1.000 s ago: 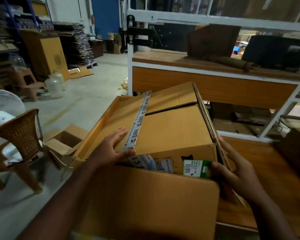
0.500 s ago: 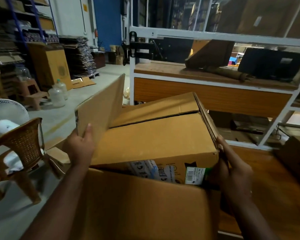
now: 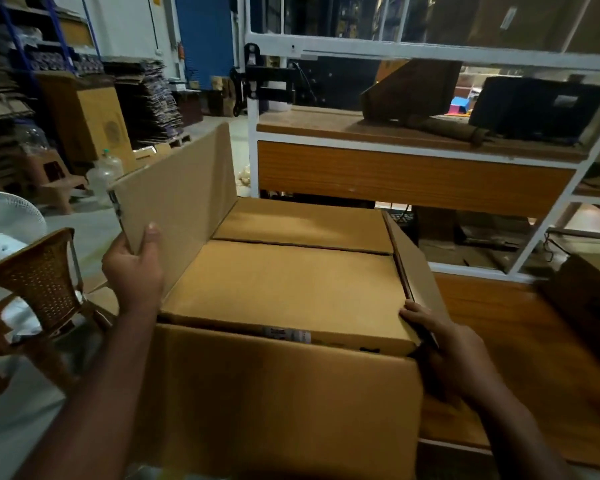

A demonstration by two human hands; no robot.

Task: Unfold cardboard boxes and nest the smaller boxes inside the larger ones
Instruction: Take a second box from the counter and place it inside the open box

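Note:
A large brown cardboard box [image 3: 284, 403] stands in front of me on the wooden table, its near flap hanging toward me. A smaller closed box [image 3: 291, 289] sits down inside it, top nearly level with the rim. My left hand [image 3: 134, 268] grips the raised left flap [image 3: 181, 202], thumb on its inner face. My right hand [image 3: 444, 348] holds the right flap [image 3: 416, 268] at the near right corner, fingers on the inner box's edge. A label strip [image 3: 286, 334] shows on the inner box's near edge.
A white-framed shelf unit [image 3: 413, 174] with wooden boards rises right behind the boxes. The wooden table [image 3: 520, 358] extends right, with a dark box [image 3: 589, 306] on it. A brown woven chair [image 3: 35, 292] and a white fan [image 3: 4, 216] stand at left, with stacked flat cardboard [image 3: 146, 105] beyond.
The inner box has sunk deeper into the large box, hiding most of its printed front. My left hand lifted the left flap upright. My right hand stayed at the right flap.

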